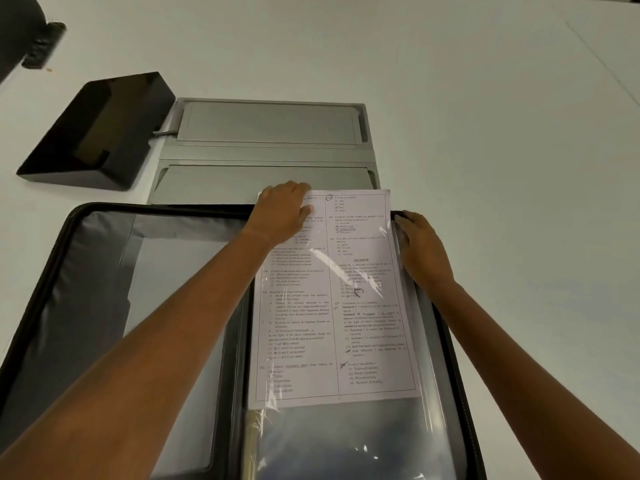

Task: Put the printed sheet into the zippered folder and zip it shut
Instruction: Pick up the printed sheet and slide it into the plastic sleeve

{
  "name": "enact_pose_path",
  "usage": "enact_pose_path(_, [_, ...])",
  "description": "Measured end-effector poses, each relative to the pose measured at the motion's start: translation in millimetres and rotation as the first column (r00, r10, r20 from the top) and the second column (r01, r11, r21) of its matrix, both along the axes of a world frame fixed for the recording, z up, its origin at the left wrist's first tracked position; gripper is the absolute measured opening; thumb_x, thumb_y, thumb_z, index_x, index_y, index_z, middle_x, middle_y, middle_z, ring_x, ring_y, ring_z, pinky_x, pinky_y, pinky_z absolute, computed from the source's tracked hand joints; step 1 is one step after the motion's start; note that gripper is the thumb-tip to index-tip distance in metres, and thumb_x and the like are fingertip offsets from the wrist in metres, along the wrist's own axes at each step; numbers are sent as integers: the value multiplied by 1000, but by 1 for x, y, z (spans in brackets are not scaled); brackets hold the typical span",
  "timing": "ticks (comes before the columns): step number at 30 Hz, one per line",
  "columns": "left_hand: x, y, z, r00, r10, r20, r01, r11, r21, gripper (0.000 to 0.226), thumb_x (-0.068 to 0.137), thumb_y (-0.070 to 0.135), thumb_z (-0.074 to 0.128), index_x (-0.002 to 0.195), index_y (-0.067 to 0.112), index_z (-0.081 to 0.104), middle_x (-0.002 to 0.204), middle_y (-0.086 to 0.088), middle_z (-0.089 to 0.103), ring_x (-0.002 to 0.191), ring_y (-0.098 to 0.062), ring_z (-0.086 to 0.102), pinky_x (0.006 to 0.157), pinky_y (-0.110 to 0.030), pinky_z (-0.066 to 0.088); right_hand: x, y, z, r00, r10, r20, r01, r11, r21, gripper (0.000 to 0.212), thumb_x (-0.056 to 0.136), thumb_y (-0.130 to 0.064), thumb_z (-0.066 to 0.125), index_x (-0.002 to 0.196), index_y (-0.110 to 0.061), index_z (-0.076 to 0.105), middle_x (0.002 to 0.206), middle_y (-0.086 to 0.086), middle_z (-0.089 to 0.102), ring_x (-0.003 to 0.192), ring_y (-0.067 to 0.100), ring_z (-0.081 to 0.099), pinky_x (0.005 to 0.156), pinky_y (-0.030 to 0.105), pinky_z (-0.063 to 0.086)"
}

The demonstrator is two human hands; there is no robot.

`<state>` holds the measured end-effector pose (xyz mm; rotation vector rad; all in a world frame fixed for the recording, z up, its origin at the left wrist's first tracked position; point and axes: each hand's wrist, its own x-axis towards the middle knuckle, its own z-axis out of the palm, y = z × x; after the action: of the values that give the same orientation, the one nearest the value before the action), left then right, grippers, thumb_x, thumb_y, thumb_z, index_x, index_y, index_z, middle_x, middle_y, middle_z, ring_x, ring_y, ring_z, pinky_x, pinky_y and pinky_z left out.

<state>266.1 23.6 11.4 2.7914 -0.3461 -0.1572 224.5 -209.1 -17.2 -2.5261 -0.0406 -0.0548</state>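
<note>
From the head view, the folder (100, 289) lies unzipped and spread flat on the white bench (485, 98), with grey lining on its left half and a clear sleeve (346, 438) on its right half. The sheet (332, 306) lies lengthwise on the right half. Glare streaks across its print suggest most of it is already under the sleeve's film. Its far end sticks out past the folder's far rim.

The left hand (282, 211) lies palm down on the sheet's far left corner, fingers close together and pressing on the paper. I cannot tell whether the thumb is tucked under the edge. The right hand (420, 251) rests along the folder's right edge, its fairly straight fingers reaching the far right corner by the zip track. It appears to be steadying the folder or the sleeve.

Beyond the folder a grey metal panel (266, 147) is set into the bench, and a black box (97, 129) sits to its left.

The step in hand looks like seating the sheet, which is not yet fully in. Next, the sheet should be drawn toward the person until its far end clears the rim and lies square. Then the left half can be folded over and the zip run round.
</note>
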Motion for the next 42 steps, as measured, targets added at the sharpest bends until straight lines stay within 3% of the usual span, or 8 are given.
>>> enact_pose_path(3, [-5,-2,-3,1000,7,9,-7,1000,-17,40,97,24,39,134,9,40,131,-15,48,118,-28,48,105,-38,32,-11,-3,-11,998,39,-49,-49,978,-201,42,92,-14,46,133,-8,36,145,13,34,133,32,32,111,48,30])
enact_pose_path(7, [-16,-5,-7,999,32,43,-32,999,-18,40,96,25,41,132,9,43,125,-16,44,112,-27,48,98,-33,39,-24,-7,-18,991,69,-111,-91,973,-213,53,93,-15,41,141,-12,18,152,10,20,142,25,12,116,43,12])
enact_pose_path(12, [-28,-5,-12,995,35,92,-37,999,19,40,96,27,40,132,10,43,124,-15,45,113,-26,46,96,-33,40,-42,-14,-19,988,69,-136,-93,979,-180,51,94,-19,41,141,-14,19,152,8,20,140,23,17,115,40,12])
enact_pose_path(17, [-41,-5,-15,1000,24,-14,-23,998,54,41,97,28,38,132,8,41,128,-14,45,114,-27,45,99,-37,37,-66,-23,-14,982,74,-172,-91,991,-96,47,95,-16,39,140,-14,23,152,6,22,140,22,20,116,42,21])
enact_pose_path(22, [-50,-8,-14,998,56,11,-57,998,33,39,97,28,38,129,7,43,125,-14,46,111,-27,46,96,-36,39,-96,-26,-10,978,73,-196,-92,991,-92,49,95,-15,40,140,-16,22,152,4,20,139,21,20,114,39,22])
enact_pose_path(26, [-58,-12,-16,997,73,22,-75,994,77,38,97,30,38,125,6,45,123,-15,48,111,-27,46,96,-37,40,-122,-29,-14,983,51,-175,-66,995,-77,49,94,-14,41,140,-17,23,153,2,19,140,19,19,113,36,21])
enact_pose_path(30, [-59,-14,-13,997,73,15,-74,993,92,38,94,37,42,118,10,50,119,-14,51,110,-28,46,96,-38,38,-147,-30,-24,995,0,-99,-4,999,-43,55,92,-6,46,140,-17,23,153,2,18,137,8,2,112,34,14])
enact_pose_path(42, [-59,-31,-5,985,158,-65,-147,979,140,51,86,55,48,104,9,60,120,-15,56,119,-33,42,101,-44,35,-151,-29,-33,995,-83,-52,85,996,41,45,95,-14,38,139,-19,27,150,2,27,140,17,15,112,34,13])
